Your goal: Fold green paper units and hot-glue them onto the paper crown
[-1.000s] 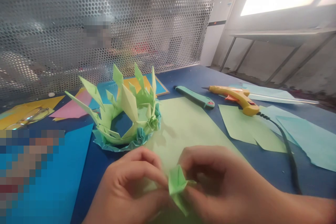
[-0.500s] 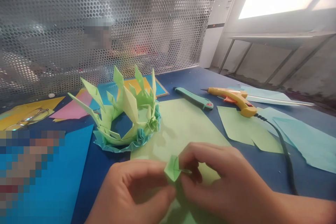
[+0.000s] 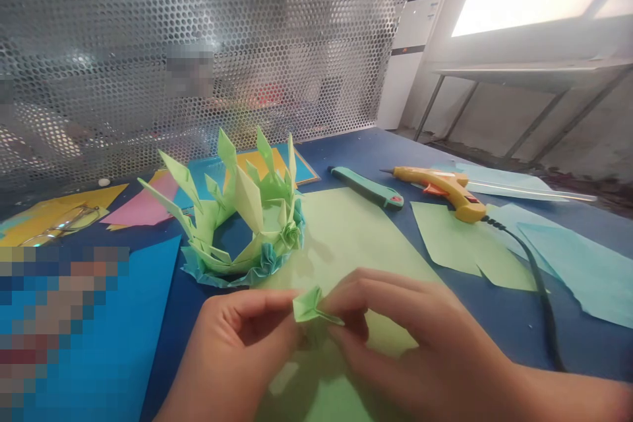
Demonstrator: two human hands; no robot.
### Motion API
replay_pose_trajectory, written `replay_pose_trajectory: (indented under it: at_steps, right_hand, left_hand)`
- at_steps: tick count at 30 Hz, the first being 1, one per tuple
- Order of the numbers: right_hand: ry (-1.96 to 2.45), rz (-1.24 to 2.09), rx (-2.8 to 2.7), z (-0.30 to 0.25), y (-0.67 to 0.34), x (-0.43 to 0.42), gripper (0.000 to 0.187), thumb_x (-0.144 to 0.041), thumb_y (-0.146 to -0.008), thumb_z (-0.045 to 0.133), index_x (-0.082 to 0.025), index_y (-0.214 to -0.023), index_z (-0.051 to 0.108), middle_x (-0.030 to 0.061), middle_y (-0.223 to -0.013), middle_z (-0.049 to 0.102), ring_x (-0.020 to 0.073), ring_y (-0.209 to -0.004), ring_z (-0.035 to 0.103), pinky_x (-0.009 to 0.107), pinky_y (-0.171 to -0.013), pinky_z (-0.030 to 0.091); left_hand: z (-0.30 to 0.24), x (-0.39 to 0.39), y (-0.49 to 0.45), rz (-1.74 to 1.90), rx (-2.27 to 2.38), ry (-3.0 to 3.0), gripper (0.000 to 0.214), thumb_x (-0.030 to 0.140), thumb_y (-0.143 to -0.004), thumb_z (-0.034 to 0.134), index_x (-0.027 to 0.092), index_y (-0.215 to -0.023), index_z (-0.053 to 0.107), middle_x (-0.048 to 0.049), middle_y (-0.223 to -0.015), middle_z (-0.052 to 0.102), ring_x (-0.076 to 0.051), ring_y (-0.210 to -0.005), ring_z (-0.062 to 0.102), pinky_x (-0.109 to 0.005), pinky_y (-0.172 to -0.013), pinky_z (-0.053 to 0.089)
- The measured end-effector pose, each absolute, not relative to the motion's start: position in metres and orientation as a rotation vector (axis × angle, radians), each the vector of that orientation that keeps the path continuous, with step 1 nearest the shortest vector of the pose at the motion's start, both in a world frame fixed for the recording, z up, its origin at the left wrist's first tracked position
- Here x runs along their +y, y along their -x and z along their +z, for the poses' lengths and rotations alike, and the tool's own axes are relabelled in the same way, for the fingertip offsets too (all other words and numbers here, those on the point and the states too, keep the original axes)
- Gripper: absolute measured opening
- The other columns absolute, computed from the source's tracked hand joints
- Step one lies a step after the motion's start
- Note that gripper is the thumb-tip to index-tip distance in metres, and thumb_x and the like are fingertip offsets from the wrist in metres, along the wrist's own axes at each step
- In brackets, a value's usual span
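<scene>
Between my two hands, above a light green sheet (image 3: pixel 341 231), is a small folded green paper piece (image 3: pixel 307 305). The fingertips of my left hand (image 3: pixel 242 336) are closed on its left side. My right hand (image 3: pixel 400 336) pinches near its thin pointed end on the right. A green folded-paper crown (image 3: pixel 242 194) with tall pointed leaves stands just beyond my left hand. Ruffled teal paper (image 3: pixel 262 270) runs round its base, and a small green paper rose (image 3: pixel 290 235) sits on its right side.
A yellow glue gun (image 3: pixel 440 188) lies at the right, its black cord (image 3: pixel 537 270) trailing forward. Beside it are a teal utility knife (image 3: pixel 366 188) and pale blue sheets (image 3: pixel 578 264). Glasses (image 3: pixel 64 224) rest on yellow paper at left. A perforated metal screen (image 3: pixel 277 33) stands behind.
The folded green piece has shifted slightly left and turned, with its thin end now slanting down right. My left hand has moved a little left and up. The view has shifted slightly.
</scene>
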State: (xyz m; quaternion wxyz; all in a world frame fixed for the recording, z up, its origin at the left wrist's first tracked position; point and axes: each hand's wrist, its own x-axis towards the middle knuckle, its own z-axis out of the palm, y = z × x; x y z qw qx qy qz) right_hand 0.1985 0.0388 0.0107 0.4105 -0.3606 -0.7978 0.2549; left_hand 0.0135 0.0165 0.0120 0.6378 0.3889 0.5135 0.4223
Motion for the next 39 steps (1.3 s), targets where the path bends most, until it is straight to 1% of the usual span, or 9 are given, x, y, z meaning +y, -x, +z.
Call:
replay_pose_trajectory:
  at_steps: [8,14,20,25,28,30,33,35,39]
  right_hand:
    - [0.869,0.645,-2.063,0.009,-0.200,0.037,0.020,-0.003,-0.081,0.060,-0.019,-0.074,0.070,-0.0017,-0.066,0.070,0.0067,-0.055,0.064,0.009,-0.055,0.052]
    - [0.841,0.688,-2.040,0.012,-0.205,0.040,0.015,-0.006,-0.083,0.071,-0.021,-0.084,0.076,-0.0018,-0.075,0.077,0.0084,-0.063,0.071,0.010,-0.063,0.055]
    - [0.804,0.729,-2.047,0.010,-0.207,0.042,0.010,-0.011,-0.086,0.075,-0.021,-0.087,0.077,-0.0003,-0.081,0.079,0.0093,-0.069,0.074,0.010,-0.066,0.057]
    - [0.870,0.747,-2.010,0.011,-0.205,0.040,0.010,-0.014,-0.082,0.078,-0.023,-0.081,0.076,-0.0028,-0.074,0.078,0.0100,-0.061,0.073,0.013,-0.064,0.059]
    - [0.948,0.842,-1.954,0.015,-0.203,0.041,0.012,-0.012,-0.078,0.079,-0.024,-0.078,0.075,-0.0040,-0.072,0.079,0.0110,-0.060,0.072,0.016,-0.064,0.060]
    - [0.998,0.901,-1.873,0.018,-0.202,0.042,0.010,-0.014,-0.078,0.076,-0.023,-0.076,0.074,-0.0039,-0.070,0.078,0.0121,-0.061,0.073,0.017,-0.063,0.060]
    - [1.073,1.045,-1.780,0.020,-0.199,0.044,0.006,-0.017,-0.078,0.072,-0.022,-0.075,0.073,-0.0020,-0.070,0.078,0.0144,-0.065,0.074,0.020,-0.064,0.061]
    - [1.088,1.151,-1.757,0.020,-0.197,0.045,0.004,-0.021,-0.079,0.072,-0.022,-0.075,0.072,-0.0009,-0.070,0.078,0.0155,-0.066,0.075,0.022,-0.065,0.061]
    - [1.078,1.259,-1.708,0.017,-0.197,0.045,0.005,-0.026,-0.078,0.073,-0.022,-0.076,0.072,-0.0006,-0.071,0.078,0.0157,-0.067,0.075,0.023,-0.066,0.061]
  left_hand:
    - [0.021,0.014,-0.019,0.953,1.203,-0.867,0.031,0.042,-0.059,0.097,0.037,-0.087,0.084,0.0040,-0.070,0.083,-0.012,-0.063,0.074,-0.010,-0.060,0.056]
    - [0.021,0.017,-0.019,0.991,1.203,-0.796,0.040,0.051,-0.051,0.097,0.037,-0.086,0.084,0.0037,-0.066,0.082,-0.012,-0.065,0.074,-0.010,-0.060,0.055]
    - [0.022,0.016,-0.018,0.973,1.189,-0.847,0.044,0.057,-0.055,0.094,0.035,-0.092,0.084,0.0004,-0.077,0.085,-0.019,-0.071,0.077,-0.019,-0.063,0.060]
    - [0.020,0.016,-0.016,0.926,1.248,-0.950,0.030,0.036,-0.061,0.097,0.033,-0.089,0.086,0.0010,-0.080,0.085,-0.022,-0.075,0.077,-0.021,-0.063,0.061]
    - [0.019,0.017,-0.017,0.936,1.155,-0.953,0.027,0.036,-0.066,0.094,0.033,-0.092,0.086,0.0010,-0.086,0.085,-0.023,-0.082,0.078,-0.021,-0.068,0.061]
    - [0.018,0.018,-0.019,0.973,1.062,-0.948,0.033,0.034,-0.067,0.094,0.033,-0.098,0.085,0.0002,-0.093,0.085,-0.024,-0.091,0.078,-0.023,-0.079,0.061]
    - [0.017,0.019,-0.021,1.012,1.017,-0.972,0.047,0.020,-0.064,0.096,0.034,-0.107,0.083,0.0010,-0.100,0.085,-0.023,-0.100,0.077,-0.023,-0.089,0.059]
    - [0.016,0.019,-0.021,1.011,1.014,-0.976,0.048,0.018,-0.065,0.096,0.036,-0.107,0.082,0.0030,-0.098,0.085,-0.020,-0.097,0.077,-0.019,-0.085,0.059]
    - [0.016,0.018,-0.020,0.990,1.003,-0.950,0.037,0.028,-0.070,0.094,0.037,-0.104,0.083,0.0050,-0.098,0.085,-0.020,-0.093,0.078,-0.017,-0.074,0.059]
